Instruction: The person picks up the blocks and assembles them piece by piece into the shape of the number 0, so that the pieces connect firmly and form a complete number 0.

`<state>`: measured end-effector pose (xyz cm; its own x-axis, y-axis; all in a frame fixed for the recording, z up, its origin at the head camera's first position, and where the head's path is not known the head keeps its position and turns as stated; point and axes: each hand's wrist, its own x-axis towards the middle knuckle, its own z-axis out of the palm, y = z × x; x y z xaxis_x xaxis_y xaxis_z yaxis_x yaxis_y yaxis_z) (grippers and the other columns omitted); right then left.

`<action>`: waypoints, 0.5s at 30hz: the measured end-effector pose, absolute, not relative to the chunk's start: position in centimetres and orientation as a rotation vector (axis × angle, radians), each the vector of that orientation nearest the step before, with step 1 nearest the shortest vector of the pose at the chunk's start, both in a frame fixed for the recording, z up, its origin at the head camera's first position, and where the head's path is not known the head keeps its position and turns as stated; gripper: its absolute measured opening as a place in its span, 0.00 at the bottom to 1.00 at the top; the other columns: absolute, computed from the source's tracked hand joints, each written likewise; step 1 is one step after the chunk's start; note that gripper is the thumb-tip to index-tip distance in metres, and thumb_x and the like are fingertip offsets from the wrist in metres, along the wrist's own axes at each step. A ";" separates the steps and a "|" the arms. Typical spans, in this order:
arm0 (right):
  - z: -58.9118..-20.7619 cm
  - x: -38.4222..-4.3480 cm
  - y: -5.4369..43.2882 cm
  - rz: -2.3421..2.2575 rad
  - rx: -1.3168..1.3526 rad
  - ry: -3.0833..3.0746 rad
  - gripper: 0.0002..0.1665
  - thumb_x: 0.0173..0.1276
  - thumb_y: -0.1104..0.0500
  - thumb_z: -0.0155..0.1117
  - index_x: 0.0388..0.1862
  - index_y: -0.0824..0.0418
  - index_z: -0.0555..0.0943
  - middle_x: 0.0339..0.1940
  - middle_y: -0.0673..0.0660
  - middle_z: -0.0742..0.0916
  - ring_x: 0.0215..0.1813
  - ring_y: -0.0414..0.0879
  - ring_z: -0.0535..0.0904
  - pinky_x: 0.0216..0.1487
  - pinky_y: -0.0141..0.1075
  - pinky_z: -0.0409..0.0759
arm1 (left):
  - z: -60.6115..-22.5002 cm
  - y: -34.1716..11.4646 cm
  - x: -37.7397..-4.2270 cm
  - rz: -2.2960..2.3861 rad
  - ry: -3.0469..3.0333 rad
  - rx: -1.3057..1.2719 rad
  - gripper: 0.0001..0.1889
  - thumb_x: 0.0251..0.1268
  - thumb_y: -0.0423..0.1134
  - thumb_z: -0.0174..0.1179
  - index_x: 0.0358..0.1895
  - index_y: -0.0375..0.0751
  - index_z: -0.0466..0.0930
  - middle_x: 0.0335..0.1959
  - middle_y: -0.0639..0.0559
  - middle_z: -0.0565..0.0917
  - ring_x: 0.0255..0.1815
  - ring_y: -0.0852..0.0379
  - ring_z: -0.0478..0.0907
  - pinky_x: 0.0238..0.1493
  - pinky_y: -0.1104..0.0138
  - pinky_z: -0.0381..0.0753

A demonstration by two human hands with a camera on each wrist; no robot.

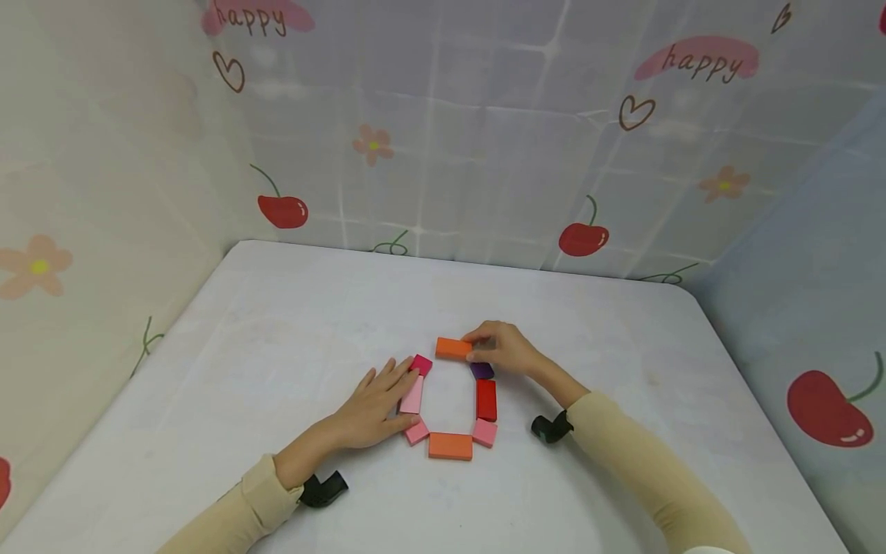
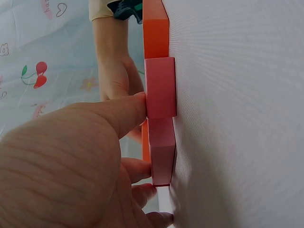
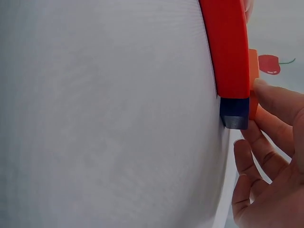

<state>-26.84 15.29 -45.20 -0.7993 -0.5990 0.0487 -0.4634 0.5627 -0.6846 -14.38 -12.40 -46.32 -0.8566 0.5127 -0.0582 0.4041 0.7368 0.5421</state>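
Note:
Several coloured blocks form a ring on the white table. My right hand (image 1: 507, 348) pinches the right end of the far orange block (image 1: 453, 348) between thumb and fingers. Just below those fingers lies a dark purple block (image 1: 482, 371), end to end with a long red block (image 3: 229, 52). On the left side, my left hand (image 1: 367, 412) is spread with fairly straight fingers. Its thumb touches a small pink block (image 2: 160, 88), while its other fingers rest along a longer pale pink block (image 1: 411, 395) and a hot-pink block (image 1: 421, 365).
A second orange block (image 1: 451, 445) closes the near side of the ring, beside a pink block (image 1: 484, 432) at lower right. Black wrist-worn devices (image 1: 324, 489) hang under both sleeves. Patterned curtains (image 1: 471, 154) surround the white table (image 1: 311, 308).

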 end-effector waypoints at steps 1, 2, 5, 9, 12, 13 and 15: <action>-45.2 -26.8 15.2 -1.054 -0.900 2.607 0.18 0.62 0.59 0.71 0.51 0.63 0.85 0.43 0.56 0.87 0.45 0.47 0.76 0.49 0.39 0.76 | -46.4 -12.4 -14.4 0.782 2.735 0.731 0.40 0.69 0.55 0.55 0.77 0.41 0.52 0.81 0.47 0.47 0.81 0.39 0.39 0.76 0.39 0.37; -45.2 -26.8 15.2 -1.050 -0.903 2.608 0.18 0.62 0.59 0.70 0.51 0.63 0.85 0.43 0.56 0.87 0.45 0.47 0.76 0.49 0.39 0.76 | -46.4 -12.4 -14.4 0.783 2.734 0.731 0.40 0.69 0.56 0.55 0.77 0.41 0.52 0.81 0.47 0.47 0.81 0.39 0.39 0.76 0.39 0.37; -45.3 -26.7 15.1 -1.035 -0.900 2.612 0.18 0.63 0.59 0.70 0.51 0.63 0.85 0.44 0.55 0.87 0.45 0.47 0.77 0.50 0.39 0.76 | -46.5 -12.4 -14.4 0.782 2.733 0.729 0.40 0.69 0.56 0.55 0.77 0.41 0.52 0.81 0.47 0.47 0.81 0.39 0.39 0.76 0.39 0.36; -45.4 -26.6 15.1 -1.027 -0.872 2.606 0.17 0.63 0.59 0.70 0.51 0.61 0.85 0.45 0.55 0.87 0.46 0.46 0.77 0.50 0.39 0.77 | -46.5 -12.4 -14.4 0.782 2.730 0.724 0.40 0.69 0.56 0.55 0.77 0.41 0.52 0.81 0.47 0.47 0.81 0.39 0.38 0.76 0.39 0.36; -45.5 -26.6 15.1 -1.031 -0.858 2.596 0.17 0.63 0.59 0.70 0.51 0.60 0.85 0.44 0.54 0.87 0.46 0.46 0.77 0.50 0.39 0.77 | -46.4 -12.3 -14.4 0.781 2.727 0.721 0.40 0.69 0.55 0.55 0.77 0.41 0.52 0.81 0.47 0.47 0.81 0.39 0.38 0.76 0.39 0.36; -45.5 -26.5 15.1 -1.032 -0.857 2.593 0.17 0.63 0.59 0.70 0.51 0.60 0.85 0.44 0.54 0.87 0.46 0.46 0.77 0.50 0.38 0.77 | -46.3 -12.3 -14.4 0.782 2.726 0.720 0.40 0.69 0.55 0.55 0.77 0.41 0.52 0.81 0.47 0.47 0.81 0.39 0.38 0.76 0.39 0.36; -45.6 -26.5 15.1 -1.033 -0.857 2.589 0.17 0.63 0.59 0.70 0.51 0.60 0.85 0.44 0.54 0.86 0.46 0.46 0.77 0.49 0.38 0.76 | -46.3 -12.3 -14.4 0.781 2.726 0.717 0.40 0.69 0.55 0.55 0.77 0.41 0.52 0.81 0.47 0.47 0.81 0.39 0.38 0.76 0.39 0.36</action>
